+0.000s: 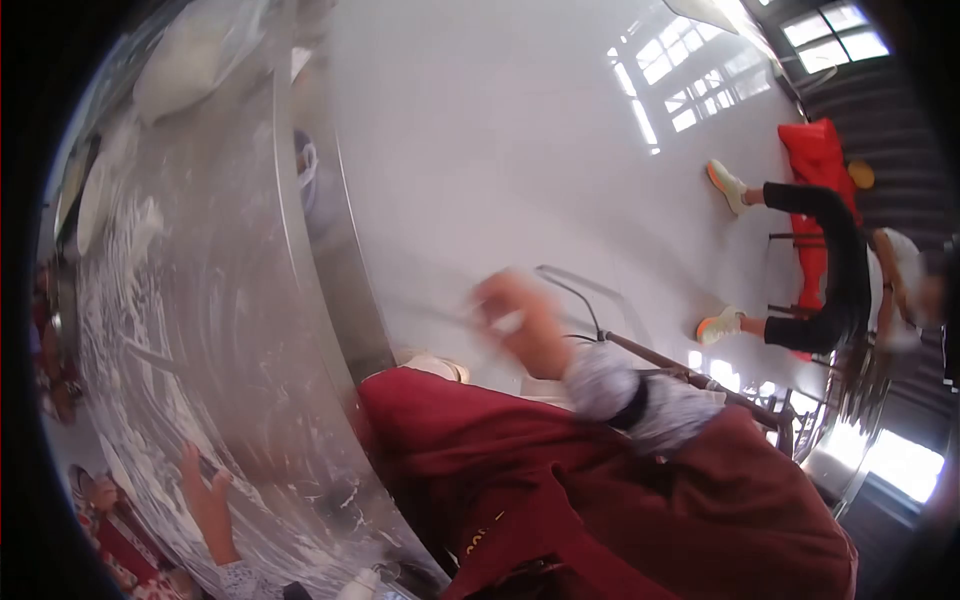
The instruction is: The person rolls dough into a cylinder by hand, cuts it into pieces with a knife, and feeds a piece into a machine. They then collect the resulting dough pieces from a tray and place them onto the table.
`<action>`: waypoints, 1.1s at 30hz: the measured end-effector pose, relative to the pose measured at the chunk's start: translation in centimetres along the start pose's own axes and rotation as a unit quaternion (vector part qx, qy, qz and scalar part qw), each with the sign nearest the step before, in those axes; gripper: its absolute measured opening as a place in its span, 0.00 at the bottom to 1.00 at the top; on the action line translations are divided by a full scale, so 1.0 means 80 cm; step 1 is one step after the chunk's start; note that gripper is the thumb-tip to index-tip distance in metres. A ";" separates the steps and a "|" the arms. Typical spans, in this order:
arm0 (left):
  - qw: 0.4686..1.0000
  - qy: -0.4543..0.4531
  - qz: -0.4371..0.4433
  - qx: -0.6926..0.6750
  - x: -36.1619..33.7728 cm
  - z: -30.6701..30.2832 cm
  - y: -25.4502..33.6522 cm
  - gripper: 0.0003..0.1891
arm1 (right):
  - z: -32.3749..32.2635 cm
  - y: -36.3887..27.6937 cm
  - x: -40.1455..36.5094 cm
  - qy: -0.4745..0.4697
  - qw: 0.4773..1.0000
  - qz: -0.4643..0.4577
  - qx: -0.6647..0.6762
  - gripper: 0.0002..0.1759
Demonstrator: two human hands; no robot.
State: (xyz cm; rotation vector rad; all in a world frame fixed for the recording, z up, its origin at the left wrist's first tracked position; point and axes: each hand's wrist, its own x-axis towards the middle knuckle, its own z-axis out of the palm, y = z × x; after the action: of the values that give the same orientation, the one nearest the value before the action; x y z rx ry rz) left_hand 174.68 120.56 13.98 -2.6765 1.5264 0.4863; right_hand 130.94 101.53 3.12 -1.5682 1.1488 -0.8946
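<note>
My right hand (522, 325) is raised over the floor beside the maroon apron (600, 470), smeared by motion. Its fingers look curled, and a small white patch shows at them, too blurred to name. On the metal table (230, 300), my left hand (207, 505) rests low at the left, thumb and fingers apart, over a surface streaked with white powder (150, 390). No object shows clearly in that hand. Both sleeves are grey and white, and the right one has a dark band (632, 402).
A large pale lump (185, 60) lies at the table's far end, near a pale rounded thing (95, 205). Across the glossy floor (480, 150) a person (835, 265) sits by a red cover (812, 160). Another person's patterned red clothing (130, 545) shows beyond the table.
</note>
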 end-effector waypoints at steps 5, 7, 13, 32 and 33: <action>0.999 -0.014 -0.020 0.027 0.004 0.000 -0.004 0.32 | -0.182 0.116 -0.076 -0.157 0.881 0.403 -0.194 0.29; 1.000 -0.010 0.013 -0.001 0.003 -0.002 -0.008 0.31 | -0.182 0.123 -0.110 -0.208 0.838 0.479 -0.155 0.38; 1.000 -0.014 -0.019 0.019 0.003 -0.002 0.000 0.29 | -0.175 0.118 -0.125 -0.218 0.814 0.412 -0.347 0.36; 0.999 0.007 -0.013 -0.031 0.008 0.006 -0.005 0.31 | -0.277 0.060 -0.144 0.102 0.882 0.448 -0.100 0.08; 0.999 0.012 -0.010 -0.035 0.008 0.007 -0.005 0.31 | -0.272 0.052 -0.144 0.131 0.882 0.443 -0.091 0.08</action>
State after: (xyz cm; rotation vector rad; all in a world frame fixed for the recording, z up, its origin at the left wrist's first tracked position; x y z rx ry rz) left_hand 175.17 120.33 13.26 -2.7576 1.5136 0.5162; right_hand 106.44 106.28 4.75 -0.8698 1.9545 -0.3741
